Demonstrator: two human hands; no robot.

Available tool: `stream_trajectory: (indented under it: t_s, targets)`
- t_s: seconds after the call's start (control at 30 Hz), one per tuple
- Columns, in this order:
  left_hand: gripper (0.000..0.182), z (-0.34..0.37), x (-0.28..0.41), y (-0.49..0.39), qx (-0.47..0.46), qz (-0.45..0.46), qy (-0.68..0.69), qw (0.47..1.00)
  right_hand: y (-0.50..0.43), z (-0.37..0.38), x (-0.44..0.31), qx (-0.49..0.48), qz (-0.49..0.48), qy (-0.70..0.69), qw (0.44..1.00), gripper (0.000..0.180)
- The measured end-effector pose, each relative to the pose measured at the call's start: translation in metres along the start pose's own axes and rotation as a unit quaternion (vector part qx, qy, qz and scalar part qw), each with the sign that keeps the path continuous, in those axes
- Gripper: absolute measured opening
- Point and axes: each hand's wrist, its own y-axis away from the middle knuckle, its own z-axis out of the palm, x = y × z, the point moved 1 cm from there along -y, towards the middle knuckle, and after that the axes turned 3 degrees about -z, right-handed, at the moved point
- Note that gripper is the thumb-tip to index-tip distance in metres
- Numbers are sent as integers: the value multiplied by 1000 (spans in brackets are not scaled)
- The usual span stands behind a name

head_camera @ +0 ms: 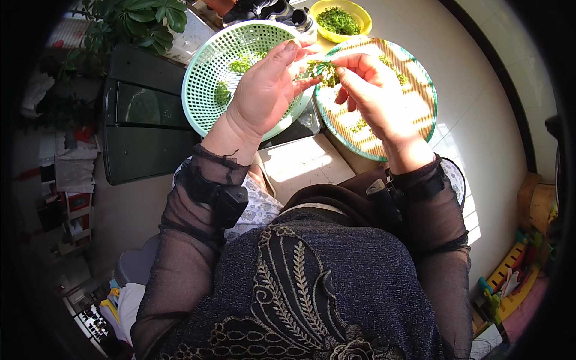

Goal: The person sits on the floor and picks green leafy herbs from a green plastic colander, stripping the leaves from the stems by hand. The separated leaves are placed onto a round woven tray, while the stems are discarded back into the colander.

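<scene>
A small green plant sprig (328, 77), with thin stalks fanning out into clustered buds or seeds, is pinched between the thumb and fingers of my right hand (375, 90). Opposite it, my left hand (265, 87) is raised with its palm turned inward and fingers apart. Its fingertips are close to the sprig; whether they touch it is unclear. Below my left hand is a pale green plastic colander (204, 85) with some green sprigs (222, 93) inside. Under my right hand lies a round woven tray (420, 110) with a green rim, bearing scattered small green bits (360, 126).
A yellow bowl (368, 21) of green pieces (338, 20) stands beyond the tray. Shoes (265, 10) and a leafy plant (144, 22) are at the back. At left is a black panelled piece of furniture (144, 153); colourful plastic toys (513, 279) lie at right.
</scene>
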Motion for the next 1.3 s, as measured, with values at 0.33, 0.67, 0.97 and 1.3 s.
stream_trajectory:
  t_s: [0.33,0.67,0.97,1.3]
  targets:
    - [13,-8,-6,0,31,164,-460,872,-4,-8,8,-39,-51,142,988,30]
    - [16,-29,-6,-8,38,-67,41,996,-1,-12,-6,29,3,34,999,30]
    - [22,-28,-14,-9,-33,-85,94,991,3,-1,-7,-1,-22,-7,1000,33]
    - [19,-11,-16,-4,11,-63,-12,998,0,-4,0,55,-35,81,995,26]
